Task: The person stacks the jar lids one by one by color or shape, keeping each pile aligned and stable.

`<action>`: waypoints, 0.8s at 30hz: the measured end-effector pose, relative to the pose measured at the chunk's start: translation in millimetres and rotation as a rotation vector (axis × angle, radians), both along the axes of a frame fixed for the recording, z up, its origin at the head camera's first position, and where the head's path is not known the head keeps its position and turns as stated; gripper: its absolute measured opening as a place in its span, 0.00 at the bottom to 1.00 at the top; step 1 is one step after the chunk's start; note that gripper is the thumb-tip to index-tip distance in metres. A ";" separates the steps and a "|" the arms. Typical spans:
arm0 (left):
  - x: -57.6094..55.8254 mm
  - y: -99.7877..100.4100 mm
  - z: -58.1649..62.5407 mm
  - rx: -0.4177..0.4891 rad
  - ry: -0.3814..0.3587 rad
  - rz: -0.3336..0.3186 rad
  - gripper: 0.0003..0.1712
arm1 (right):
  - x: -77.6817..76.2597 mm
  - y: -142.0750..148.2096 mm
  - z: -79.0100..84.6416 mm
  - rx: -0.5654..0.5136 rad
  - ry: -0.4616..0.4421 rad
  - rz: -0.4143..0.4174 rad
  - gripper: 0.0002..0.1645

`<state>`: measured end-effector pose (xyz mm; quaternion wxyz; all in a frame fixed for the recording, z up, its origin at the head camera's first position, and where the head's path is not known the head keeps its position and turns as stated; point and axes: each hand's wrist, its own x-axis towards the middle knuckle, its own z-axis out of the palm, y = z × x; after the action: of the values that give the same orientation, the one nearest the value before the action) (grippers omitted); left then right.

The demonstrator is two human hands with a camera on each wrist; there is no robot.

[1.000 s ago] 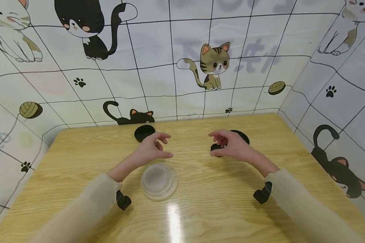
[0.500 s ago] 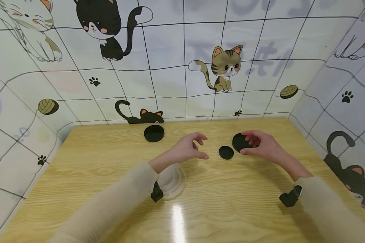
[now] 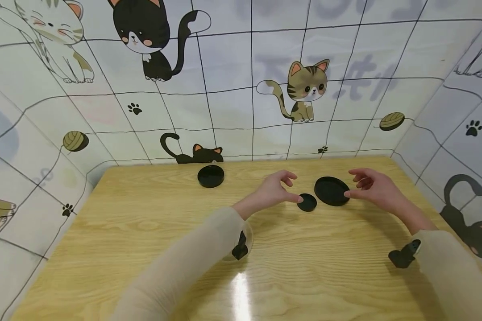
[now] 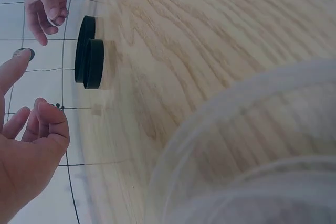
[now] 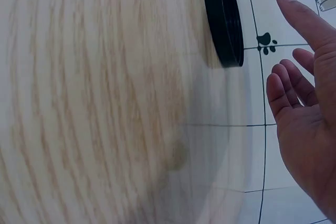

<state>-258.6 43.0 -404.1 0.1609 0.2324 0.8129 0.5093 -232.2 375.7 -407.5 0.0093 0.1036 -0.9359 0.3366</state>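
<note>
My left hand (image 3: 270, 191) hovers with thumb and fingers spread, its thumb tip overlapping the small black round lid (image 3: 307, 203) in the head view. In the left wrist view that hand (image 4: 29, 150) is raised above the tabletop, with nothing in its grasp. A larger shallow black lid (image 3: 331, 191) with a raised rim lies just right of the small one. At its right edge hovers my right hand (image 3: 375, 189), thumb apart from loosely bent fingers and holding nothing. Beneath my left wrist sit round clear plastic pieces (image 4: 252, 177), mostly hidden by the sleeve in the head view.
Another black round lid (image 3: 210, 176) lies near the table's back edge, left of the hands. The wooden table (image 3: 144, 214) meets a cloth backdrop (image 3: 233, 107) printed with cats along its back and sides.
Both hands have moved right: the left from over the clear plastic to the small black lid, the right past the larger lid to its far edge. The head view has shifted slightly.
</note>
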 end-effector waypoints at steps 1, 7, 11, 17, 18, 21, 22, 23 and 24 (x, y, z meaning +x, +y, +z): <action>-1.1 4.3 -0.6 -0.005 0.005 -0.005 0.39 | 0.4 3.2 -1.2 0.000 -0.006 -0.005 0.43; -8.9 23.9 -6.8 -0.043 0.024 -0.006 0.41 | -0.5 8.6 -8.1 -0.016 -0.073 0.000 0.47; -12.5 30.2 -12.0 -0.043 -0.010 0.017 0.41 | -6.2 3.1 -13.2 -0.033 -0.107 0.025 0.50; -15.1 44.7 -20.4 -0.054 -0.006 0.036 0.42 | -10.0 1.5 -15.2 -0.018 -0.150 0.027 0.54; -15.8 48.0 -21.4 -0.062 0.006 0.041 0.42 | -9.8 2.0 -14.8 -0.018 -0.155 0.028 0.55; -18.5 57.7 -25.1 -0.060 0.023 0.055 0.42 | -9.2 3.5 -15.4 -0.022 -0.165 0.023 0.55; -19.4 60.8 -25.9 -0.053 0.020 0.060 0.43 | -9.1 4.6 -16.4 -0.021 -0.168 0.018 0.55; -20.7 63.9 -27.2 -0.044 0.013 0.068 0.43 | -8.6 5.5 -17.3 -0.018 -0.169 0.014 0.55; -21.9 66.9 -28.7 -0.033 0.005 0.075 0.43 | -8.3 6.6 -18.5 -0.014 -0.171 0.010 0.55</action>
<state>-280.5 109.8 -432.8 0.1436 0.2003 0.8297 0.5008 -240.6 382.3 -426.0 -0.0717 0.0789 -0.9304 0.3508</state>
